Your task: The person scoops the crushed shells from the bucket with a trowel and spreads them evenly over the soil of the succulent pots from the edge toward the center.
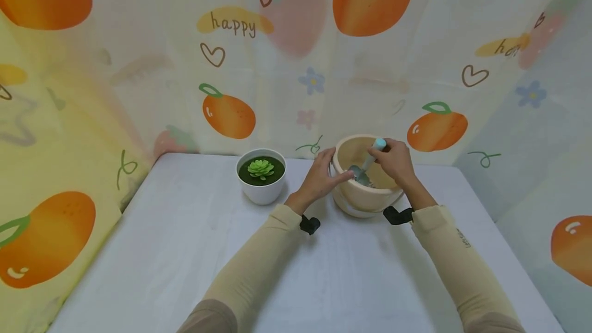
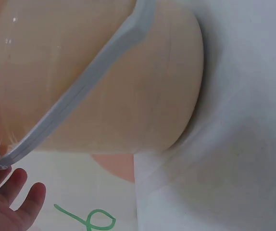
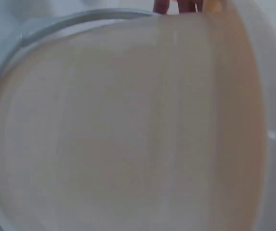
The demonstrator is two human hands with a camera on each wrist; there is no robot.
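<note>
A cream-coloured bucket (image 1: 370, 199) stands toward the back right of the table. My right hand (image 1: 396, 162) pinches the light blue handle of a small trowel (image 1: 368, 163), whose grey blade slants down inside the bucket mouth. My left hand (image 1: 320, 178) holds the bucket's left rim, thumb over the edge near the blade and fingers along the outside. In the left wrist view the bucket's grey carrying handle (image 2: 66, 108) hangs slanting down the side, with fingertips at its joint. The right wrist view is mostly filled by the bucket wall (image 3: 128, 130).
Left of the bucket stands a white pot (image 1: 262, 193) with a green succulent (image 1: 261, 168) in dark green filling. A white cloth covers the table (image 1: 185, 251). Printed curtains (image 1: 287, 86) with oranges and hearts close off the back and both sides.
</note>
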